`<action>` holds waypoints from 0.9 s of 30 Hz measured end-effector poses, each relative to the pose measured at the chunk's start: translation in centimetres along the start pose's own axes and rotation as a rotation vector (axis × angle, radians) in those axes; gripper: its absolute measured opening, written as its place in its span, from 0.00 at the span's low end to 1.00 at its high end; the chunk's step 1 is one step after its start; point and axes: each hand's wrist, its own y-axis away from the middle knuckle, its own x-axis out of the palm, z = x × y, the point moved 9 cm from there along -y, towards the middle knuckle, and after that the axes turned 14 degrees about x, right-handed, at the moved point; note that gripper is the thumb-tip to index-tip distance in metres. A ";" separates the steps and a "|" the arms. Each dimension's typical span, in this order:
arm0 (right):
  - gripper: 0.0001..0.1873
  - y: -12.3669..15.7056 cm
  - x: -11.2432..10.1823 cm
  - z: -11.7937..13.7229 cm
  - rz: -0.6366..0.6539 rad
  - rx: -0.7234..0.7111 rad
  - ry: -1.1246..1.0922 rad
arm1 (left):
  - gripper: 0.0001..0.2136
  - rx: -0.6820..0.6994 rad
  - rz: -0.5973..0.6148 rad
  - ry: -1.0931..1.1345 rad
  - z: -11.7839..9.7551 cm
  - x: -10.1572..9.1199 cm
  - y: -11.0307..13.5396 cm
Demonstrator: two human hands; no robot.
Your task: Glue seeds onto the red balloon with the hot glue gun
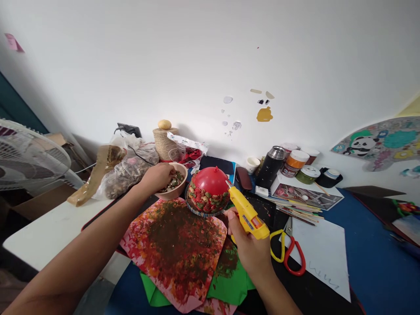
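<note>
My right hand (251,251) is wrapped round a yellow hot glue gun (247,214), its nozzle tilted up toward a red balloon (211,180). Red, green and tan pebble-like pieces (210,202) cover the balloon's lower part, and it rests in a round dish (189,209). Over at the left, my left hand (159,178) reaches into a beige bowl (181,167) of small greenish-brown pieces (173,183). Its fingers are bent down among them, and whatever they pinch is hidden. Paint-smeared pink paper (177,249) lies in front of the dish, over green paper (229,280).
Scissors (292,249) with red and yellow handles lie right of my right hand, by white paper (323,253). Behind stand a black flask (271,168), paint jars (295,162) and a paper cup (252,164). At left are a twine spool (164,143), plastic bags (129,168) and a fan (31,153).
</note>
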 end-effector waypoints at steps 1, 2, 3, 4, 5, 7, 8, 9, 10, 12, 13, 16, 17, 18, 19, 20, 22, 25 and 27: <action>0.14 0.0 0.0 0.2 0.005 -0.007 0.003 | 0.12 0.008 0.005 -0.014 -0.1 0.1 0.0; 0.14 0.0 0.1 0.3 0.013 -0.012 0.008 | 0.12 0.012 0.009 -0.027 -0.1 0.2 0.0; 0.14 0.0 0.2 0.4 0.019 -0.015 0.010 | 0.12 0.013 0.011 -0.040 -0.1 0.3 0.0; 0.14 0.0 0.2 0.4 0.020 -0.014 0.010 | 0.13 0.009 0.012 -0.052 -0.1 0.3 0.0; 0.15 0.1 0.2 0.3 0.017 -0.012 0.006 | 0.15 0.002 0.011 -0.062 0.0 0.3 0.1; 0.16 0.1 0.1 0.0 0.010 -0.004 -0.005 | 0.18 -0.020 0.008 -0.076 0.1 0.1 0.2; 0.16 0.2 0.1 -0.2 0.010 -0.001 -0.009 | 0.20 -0.033 0.005 -0.078 0.2 0.1 0.4; 0.16 0.2 0.1 -0.3 0.016 0.000 -0.011 | 0.21 -0.047 0.002 -0.079 0.4 0.0 0.5; 0.15 0.2 0.1 -0.3 0.020 -0.003 -0.011 | 0.21 -0.060 -0.001 -0.077 0.5 -0.1 0.7; 0.15 0.2 0.1 0.0 0.034 -0.024 -0.006 | 0.22 -0.084 -0.005 -0.065 0.8 -0.2 1.0; 0.16 0.3 0.2 0.2 0.042 -0.036 0.000 | 0.21 -0.092 -0.008 -0.056 0.9 -0.2 1.1; 0.17 0.4 0.5 0.4 0.076 -0.053 0.018 | 0.19 -0.099 -0.023 -0.024 1.2 -0.2 1.5; 0.17 0.4 0.6 0.3 0.084 -0.049 0.018 | 0.18 -0.098 -0.030 -0.012 1.2 -0.2 1.5; 0.17 0.4 0.6 0.2 0.085 -0.044 0.015 | 0.19 -0.098 -0.038 -0.001 1.3 -0.2 1.6; 0.16 0.4 0.7 0.0 0.086 -0.035 0.011 | 0.19 -0.099 -0.046 0.011 1.4 -0.2 1.7; 0.16 0.4 0.7 -0.1 0.088 -0.024 0.010 | 0.19 -0.100 -0.054 0.023 1.4 -0.3 1.8; 0.16 0.3 0.8 -0.4 0.083 -0.002 0.015 | 0.20 -0.101 -0.075 0.053 1.6 -0.4 2.0; 0.16 0.2 0.9 -0.6 0.087 0.023 0.028 | 0.23 -0.100 -0.097 0.106 1.7 -0.6 2.2; 0.15 0.1 1.1 -0.7 0.104 0.032 0.020 | 0.23 -0.094 -0.110 0.149 1.7 -0.9 2.4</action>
